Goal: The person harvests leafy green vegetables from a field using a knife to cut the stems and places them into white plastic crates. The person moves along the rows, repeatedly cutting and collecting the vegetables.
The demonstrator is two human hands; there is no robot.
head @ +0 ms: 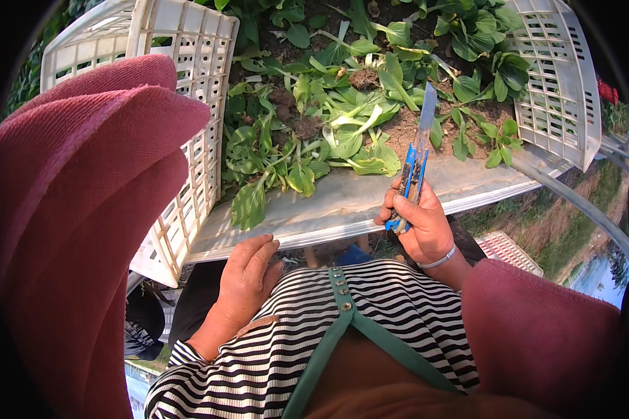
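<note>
My right hand (422,225) is closed around the handle of a blue snap-off utility knife (413,170), its blade pointing up and away from me over the soil. Soil sticks to the knife's body. My left hand (249,275) rests near the front edge of the bed, by my striped shirt, holding nothing, its fingers slightly bent and close together. Beyond both hands, cut leaves and stalks of leafy greens (346,125) lie scattered on brown soil (398,137). Rooted leafy plants (482,31) stand at the back right.
White plastic crates stand on the left (202,105) and right (555,89) of the bed. A pale edge board (314,209) runs along its front. A curved pipe (571,199) crosses at right, above a red-and-white crate (508,251). Red cloth (84,183) hangs at left.
</note>
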